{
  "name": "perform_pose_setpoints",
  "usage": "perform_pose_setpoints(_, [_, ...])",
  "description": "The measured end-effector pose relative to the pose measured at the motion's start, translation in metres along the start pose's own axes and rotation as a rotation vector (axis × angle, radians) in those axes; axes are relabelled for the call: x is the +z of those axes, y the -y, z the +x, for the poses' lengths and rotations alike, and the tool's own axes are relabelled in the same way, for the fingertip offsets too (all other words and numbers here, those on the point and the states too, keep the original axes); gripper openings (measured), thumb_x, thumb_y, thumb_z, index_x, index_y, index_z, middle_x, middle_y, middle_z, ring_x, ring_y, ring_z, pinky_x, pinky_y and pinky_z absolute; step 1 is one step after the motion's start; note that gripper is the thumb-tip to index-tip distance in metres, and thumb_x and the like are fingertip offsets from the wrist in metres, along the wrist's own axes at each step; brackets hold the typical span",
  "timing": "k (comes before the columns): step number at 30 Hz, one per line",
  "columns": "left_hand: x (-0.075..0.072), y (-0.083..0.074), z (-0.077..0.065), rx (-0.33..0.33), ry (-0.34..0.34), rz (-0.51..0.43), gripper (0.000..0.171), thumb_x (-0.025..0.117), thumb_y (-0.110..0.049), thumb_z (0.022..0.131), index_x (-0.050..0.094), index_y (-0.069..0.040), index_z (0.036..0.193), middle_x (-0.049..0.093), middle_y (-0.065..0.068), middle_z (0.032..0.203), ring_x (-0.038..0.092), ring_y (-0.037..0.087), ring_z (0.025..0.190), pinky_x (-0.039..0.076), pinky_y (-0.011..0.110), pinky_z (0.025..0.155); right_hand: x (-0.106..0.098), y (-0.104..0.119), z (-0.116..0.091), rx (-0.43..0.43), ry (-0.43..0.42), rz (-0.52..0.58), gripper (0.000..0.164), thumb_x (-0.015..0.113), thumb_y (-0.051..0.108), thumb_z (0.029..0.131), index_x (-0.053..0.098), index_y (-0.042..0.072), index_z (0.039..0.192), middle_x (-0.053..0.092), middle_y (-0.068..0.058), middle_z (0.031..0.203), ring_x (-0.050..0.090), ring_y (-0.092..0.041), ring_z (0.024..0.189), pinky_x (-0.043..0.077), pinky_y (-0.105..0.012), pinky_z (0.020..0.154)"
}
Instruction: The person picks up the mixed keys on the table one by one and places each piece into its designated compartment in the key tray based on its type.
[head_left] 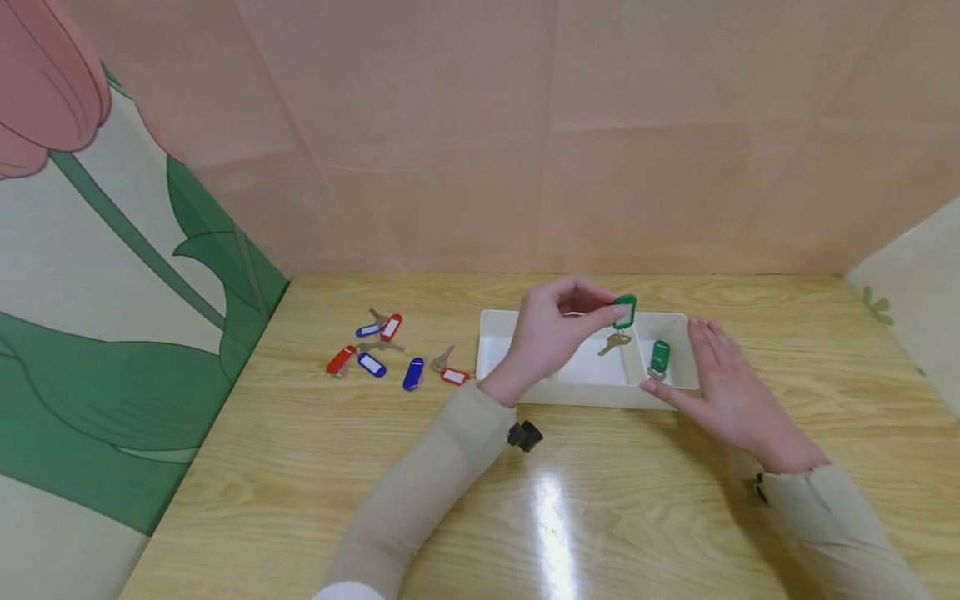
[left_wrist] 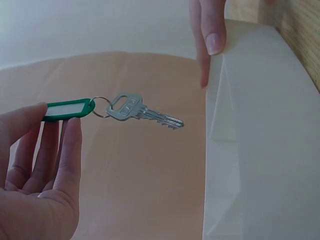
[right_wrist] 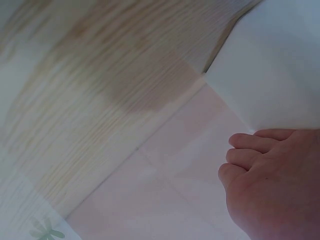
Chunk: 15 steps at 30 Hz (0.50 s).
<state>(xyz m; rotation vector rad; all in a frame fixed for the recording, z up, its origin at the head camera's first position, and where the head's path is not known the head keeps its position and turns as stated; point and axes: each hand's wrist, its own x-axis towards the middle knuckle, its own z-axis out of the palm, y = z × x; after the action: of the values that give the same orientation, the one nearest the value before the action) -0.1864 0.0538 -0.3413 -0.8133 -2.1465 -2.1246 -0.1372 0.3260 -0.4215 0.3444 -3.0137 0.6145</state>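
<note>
My left hand [head_left: 551,329] pinches a green key tag [head_left: 625,312] between thumb and fingers, over the white divided tray [head_left: 592,396]. From the tag's ring hangs a silver key [left_wrist: 125,107], seen close in the left wrist view. In the head view it hangs just left of a divider [head_left: 635,358]. Another green key tag [head_left: 660,357] lies in the tray's right compartment, its key partly hidden beneath it. My right hand [head_left: 723,392] rests against the tray's right end, fingers extended along the side and thumb at the front rim. My left hand and wrist cover part of the tray's left side.
Left of the tray, several keys with red and blue tags lie loose on the wooden table, among them a blue tag [head_left: 413,373] and a red tag [head_left: 454,377] near the tray. A pinkish covered wall [head_left: 480,167] stands behind the table, a flower-patterned panel [head_left: 97,333] at left.
</note>
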Motion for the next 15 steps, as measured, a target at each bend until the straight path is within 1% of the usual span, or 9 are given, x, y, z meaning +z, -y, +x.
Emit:
perform_pose_setpoints(4, [0.003,0.003,0.004,0.009,-0.008,-0.013,0.014,0.082,-0.013,0.088,0.075,-0.007,0.098,0.073,-0.006,0.090,0.069,0.010,0.081,0.058,0.027,0.073,0.000,0.000,0.000,-0.007,-0.005,0.002,0.111,0.066,0.058,0.094,0.003,-0.006,0.159,0.004,-0.032,0.164,-0.006,-0.042,0.152,-0.007,-0.051,0.121])
perform_pose_setpoints(15, [0.009,0.012,0.019,0.000,-0.001,0.013,0.013,0.081,-0.014,0.090,0.075,-0.008,0.099,0.071,-0.007,0.090,0.068,0.011,0.082,0.056,0.025,0.076,0.000,0.000,0.000,0.006,0.005,0.012,0.112,0.066,0.059,0.093,0.001,-0.005,0.159,0.002,-0.030,0.165,-0.005,-0.043,0.152,-0.007,-0.052,0.120])
